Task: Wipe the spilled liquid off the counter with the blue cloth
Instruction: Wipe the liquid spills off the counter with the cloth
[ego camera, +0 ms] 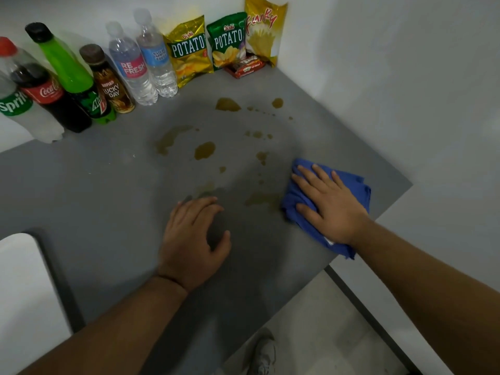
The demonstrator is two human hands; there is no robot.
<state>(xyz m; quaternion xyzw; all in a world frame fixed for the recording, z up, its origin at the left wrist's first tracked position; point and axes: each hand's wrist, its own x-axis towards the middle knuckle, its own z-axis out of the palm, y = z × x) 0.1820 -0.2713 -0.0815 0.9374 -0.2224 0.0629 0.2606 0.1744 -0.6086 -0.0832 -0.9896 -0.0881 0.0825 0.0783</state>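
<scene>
Brownish-yellow spilled liquid (204,150) lies in several puddles and drops across the middle of the grey counter (108,190). A crumpled blue cloth (349,182) rests near the counter's right edge. My right hand (324,204) lies flat on the cloth with fingers spread, pressing it down. A faint smear of liquid (261,198) sits just left of the cloth. My left hand (192,239) rests on the counter in the near middle, fingers curled and apart, holding nothing.
Several drink bottles (73,77) stand along the back wall at left. Snack bags (189,50) and a red packet (244,66) lean in the back corner. The counter's right edge drops to the floor, where a shoe (263,353) shows. A white chair (24,293) sits at lower left.
</scene>
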